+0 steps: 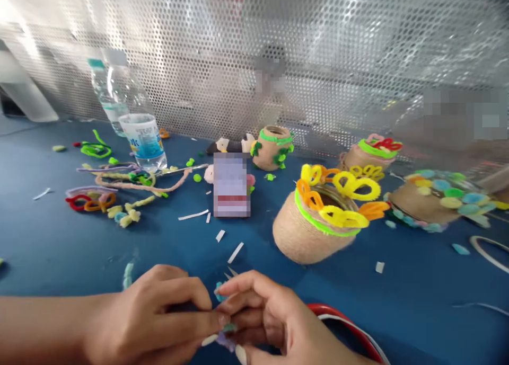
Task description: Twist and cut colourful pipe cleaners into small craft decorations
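Note:
My left hand [163, 312] is closed in a pinch at the bottom of the view. Between the fingertips shows a short fuzzy pipe cleaner piece [226, 341], lavender with a bit of teal-green beside it. My right hand [274, 312] curls around the same piece from the other side, its thumb against the lavender end. Part of the piece is hidden by fingers. Just beyond my right index fingertip lies a blue fuzzy bit [220, 292], with thin metal points [230, 273] sticking out, probably scissors. A red and white curved band [350, 328] lies beside my right wrist.
A twine-wrapped jar [310, 232] with yellow and orange pipe cleaner loops stands ahead. Behind are more decorated jars [272, 153], a phone [231, 187] propped upright and water bottles [143, 137]. Loose pipe cleaners [147, 185] lie left; paper scraps [236, 252] are scattered. A perforated metal panel [199, 63] closes the back.

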Tool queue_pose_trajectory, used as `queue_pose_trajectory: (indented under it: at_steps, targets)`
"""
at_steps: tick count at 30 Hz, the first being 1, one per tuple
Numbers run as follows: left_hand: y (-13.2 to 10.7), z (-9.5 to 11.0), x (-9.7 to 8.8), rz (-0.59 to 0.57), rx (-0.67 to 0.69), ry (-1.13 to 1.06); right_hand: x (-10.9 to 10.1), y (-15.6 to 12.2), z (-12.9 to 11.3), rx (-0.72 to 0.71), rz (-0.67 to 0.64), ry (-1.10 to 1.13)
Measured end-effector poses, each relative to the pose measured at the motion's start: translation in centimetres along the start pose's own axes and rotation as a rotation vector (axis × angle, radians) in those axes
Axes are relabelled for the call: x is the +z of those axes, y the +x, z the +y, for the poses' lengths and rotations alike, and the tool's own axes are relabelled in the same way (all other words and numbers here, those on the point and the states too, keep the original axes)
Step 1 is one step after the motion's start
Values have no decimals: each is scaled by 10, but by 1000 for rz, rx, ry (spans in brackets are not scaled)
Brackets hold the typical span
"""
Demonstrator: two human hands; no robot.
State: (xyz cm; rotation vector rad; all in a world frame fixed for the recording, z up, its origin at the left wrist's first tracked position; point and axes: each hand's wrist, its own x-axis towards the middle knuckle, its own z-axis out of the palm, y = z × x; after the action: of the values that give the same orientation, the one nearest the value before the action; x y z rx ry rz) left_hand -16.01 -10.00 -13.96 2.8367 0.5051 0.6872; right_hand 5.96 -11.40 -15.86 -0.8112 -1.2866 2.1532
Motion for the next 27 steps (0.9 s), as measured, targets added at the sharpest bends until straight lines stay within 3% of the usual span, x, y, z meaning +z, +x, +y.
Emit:
queue_pose_trajectory:
  at_steps: [17,27]
  targets:
    - [-10,3,5,43,-74,-21,7,-3,-3,33,92,-35]
    - [-8,9,9,90,-94,35,12,-4,-3,-148,221,-323]
